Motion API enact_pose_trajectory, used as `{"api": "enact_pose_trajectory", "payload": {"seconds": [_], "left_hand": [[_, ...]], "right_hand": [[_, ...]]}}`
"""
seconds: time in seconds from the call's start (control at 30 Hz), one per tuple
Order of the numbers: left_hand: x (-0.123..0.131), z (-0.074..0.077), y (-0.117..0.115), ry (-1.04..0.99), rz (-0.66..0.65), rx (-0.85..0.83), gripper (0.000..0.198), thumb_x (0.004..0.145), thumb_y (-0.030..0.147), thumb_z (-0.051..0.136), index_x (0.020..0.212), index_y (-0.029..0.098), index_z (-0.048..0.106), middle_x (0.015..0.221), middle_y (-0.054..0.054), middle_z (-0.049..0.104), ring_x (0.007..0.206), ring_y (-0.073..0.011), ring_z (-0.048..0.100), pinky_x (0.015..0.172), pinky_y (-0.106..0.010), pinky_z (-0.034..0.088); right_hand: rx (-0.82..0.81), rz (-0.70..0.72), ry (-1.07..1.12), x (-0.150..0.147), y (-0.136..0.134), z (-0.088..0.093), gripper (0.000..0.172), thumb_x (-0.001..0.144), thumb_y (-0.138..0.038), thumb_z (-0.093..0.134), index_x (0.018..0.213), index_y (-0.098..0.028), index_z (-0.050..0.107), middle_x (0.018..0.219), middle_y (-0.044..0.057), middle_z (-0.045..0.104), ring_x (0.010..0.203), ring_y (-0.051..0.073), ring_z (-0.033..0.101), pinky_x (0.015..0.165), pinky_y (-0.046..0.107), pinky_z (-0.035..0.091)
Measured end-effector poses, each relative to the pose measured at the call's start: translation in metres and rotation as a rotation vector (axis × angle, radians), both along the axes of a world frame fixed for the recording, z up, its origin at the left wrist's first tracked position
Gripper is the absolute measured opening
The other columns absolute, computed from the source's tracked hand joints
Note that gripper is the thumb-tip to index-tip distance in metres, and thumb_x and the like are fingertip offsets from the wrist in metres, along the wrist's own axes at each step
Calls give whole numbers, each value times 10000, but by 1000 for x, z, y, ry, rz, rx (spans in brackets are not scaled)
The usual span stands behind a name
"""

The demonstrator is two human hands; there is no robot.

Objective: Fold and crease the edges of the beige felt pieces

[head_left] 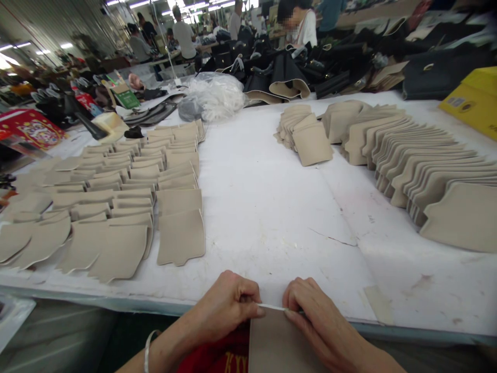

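A beige leather panel (277,342) with a pale top edge hangs at the table's front edge, close to my body. My left hand (233,298) pinches its upper left corner between thumb and curled fingers. At the upper right corner, my right hand (308,308) grips the same edge, thumb on the near face. Between the two hands the white edge strip runs nearly straight. The panel's lower part leaves the picture at the bottom.
Rows of overlapping beige panels (128,207) cover the table's left side. A long fanned row (423,160) and a smaller pile (306,134) lie right. Behind are clear plastic wrap (217,96), black bags (287,77), a yellow box (473,101) and a red box (33,129). Several people work beyond.
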State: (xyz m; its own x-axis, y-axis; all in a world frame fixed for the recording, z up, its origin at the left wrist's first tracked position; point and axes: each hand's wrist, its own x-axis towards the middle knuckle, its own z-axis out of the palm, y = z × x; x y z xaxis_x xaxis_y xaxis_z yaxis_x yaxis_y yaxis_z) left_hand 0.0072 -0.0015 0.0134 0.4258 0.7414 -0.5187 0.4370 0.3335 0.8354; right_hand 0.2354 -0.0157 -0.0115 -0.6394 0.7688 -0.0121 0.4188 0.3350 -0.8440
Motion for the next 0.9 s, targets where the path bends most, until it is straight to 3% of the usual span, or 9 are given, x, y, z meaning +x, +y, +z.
{"api": "enact_pose_trajectory", "payload": {"seconds": [0.13, 0.3, 0.43, 0.53, 0.6, 0.67, 0.9], "left_hand": [[2, 3, 2, -28, -43, -49, 138, 753, 257, 683, 750, 121, 698, 556, 47, 500, 535, -80, 401, 473, -190, 255], [3, 1, 2, -21, -52, -55, 142, 772, 241, 646, 690, 126, 654, 540, 53, 472, 527, -81, 398, 478, -199, 259], [8, 9, 5, 164, -189, 193, 155, 833, 236, 609, 714, 157, 670, 608, 39, 534, 597, -100, 460, 556, -217, 296], [17, 18, 7, 275, -287, 396, 125, 836, 253, 647, 936, 218, 713, 871, -7, 654, 838, -165, 557, 734, -249, 365], [26, 21, 7, 269, -315, 399, 163, 833, 208, 636, 980, 230, 705, 910, -9, 664, 878, -172, 566, 764, -254, 376], [33, 21, 7, 235, -320, 367, 144, 838, 144, 587, 885, 212, 704, 848, 8, 664, 823, -150, 572, 734, -241, 378], [40, 21, 5, 139, -232, 317, 177, 786, 100, 561, 799, 195, 710, 807, 11, 662, 821, -140, 579, 733, -233, 370]], "right_hand": [[34, -18, 17, 0, -1, -4, 185, 995, -149, 322, 839, -229, 380, 865, 36, 506, 793, 234, 432, 698, 375, 353], [16, -20, -15, 2, -1, 2, 185, 986, -119, 345, 843, -225, 395, 875, 36, 517, 803, 232, 438, 709, 371, 358], [-13, -20, -47, 4, -1, 9, 172, 972, -102, 373, 849, -215, 416, 888, 43, 524, 826, 235, 448, 729, 376, 374], [23, -28, -61, 3, 0, 11, 163, 950, -76, 380, 871, -208, 435, 911, 52, 531, 841, 238, 452, 750, 387, 385], [68, -31, -74, 3, -1, 11, 159, 937, -69, 390, 875, -206, 442, 918, 59, 536, 842, 242, 450, 743, 386, 390], [74, -48, -79, 4, -2, 10, 156, 924, -68, 420, 859, -207, 445, 910, 55, 540, 842, 240, 455, 732, 374, 394], [-84, -155, 25, 22, -3, 8, 208, 856, -37, 520, 958, -217, 495, 950, 17, 556, 881, 202, 502, 762, 333, 421]]}}
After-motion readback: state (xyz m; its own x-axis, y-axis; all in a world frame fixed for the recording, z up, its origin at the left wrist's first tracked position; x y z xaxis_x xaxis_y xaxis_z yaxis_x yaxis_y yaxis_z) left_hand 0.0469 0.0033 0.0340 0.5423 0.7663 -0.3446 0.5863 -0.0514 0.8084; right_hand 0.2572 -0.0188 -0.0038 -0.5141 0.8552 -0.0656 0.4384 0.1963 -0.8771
